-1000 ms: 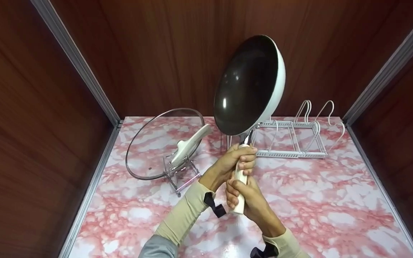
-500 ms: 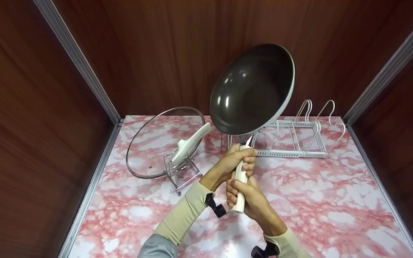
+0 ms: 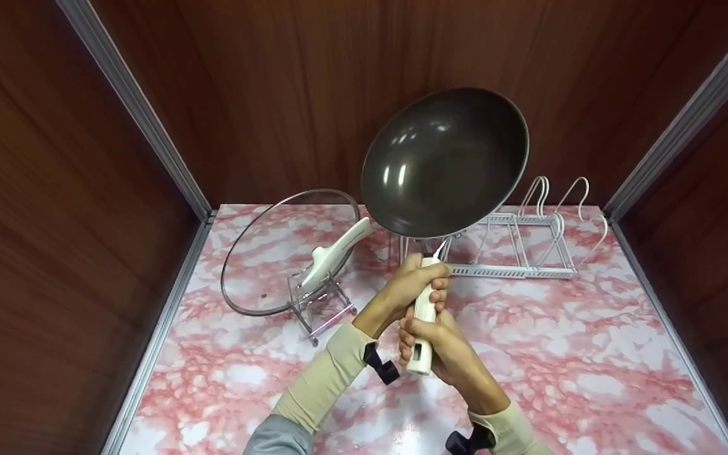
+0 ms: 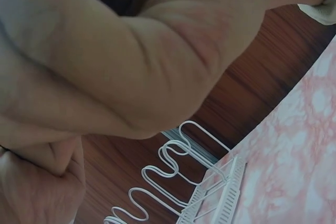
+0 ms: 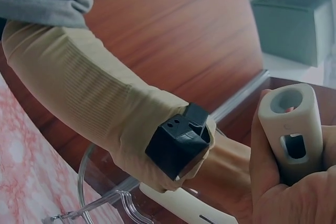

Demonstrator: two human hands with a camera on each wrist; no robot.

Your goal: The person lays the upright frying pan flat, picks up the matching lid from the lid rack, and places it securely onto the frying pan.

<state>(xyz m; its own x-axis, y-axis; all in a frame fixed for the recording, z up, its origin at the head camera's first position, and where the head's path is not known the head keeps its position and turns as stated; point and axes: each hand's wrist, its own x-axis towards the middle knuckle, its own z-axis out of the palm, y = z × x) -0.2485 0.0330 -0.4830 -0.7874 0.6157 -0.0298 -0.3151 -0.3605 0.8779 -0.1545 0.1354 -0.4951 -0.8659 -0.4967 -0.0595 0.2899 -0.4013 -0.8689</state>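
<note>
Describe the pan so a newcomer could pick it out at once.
In front of the brown back wall, above the pink marbled table, find the pan raised between the glass lid and the white wire rack. Dark and opaque inside, it differs from the see-through lid and the open rack.

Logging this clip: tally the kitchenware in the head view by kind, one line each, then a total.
Wok-style frying pan: 1
Glass lid with cream handle: 1
Chrome wire lid stand: 1
White rack with looped wire dividers: 1
Total: 4
</note>
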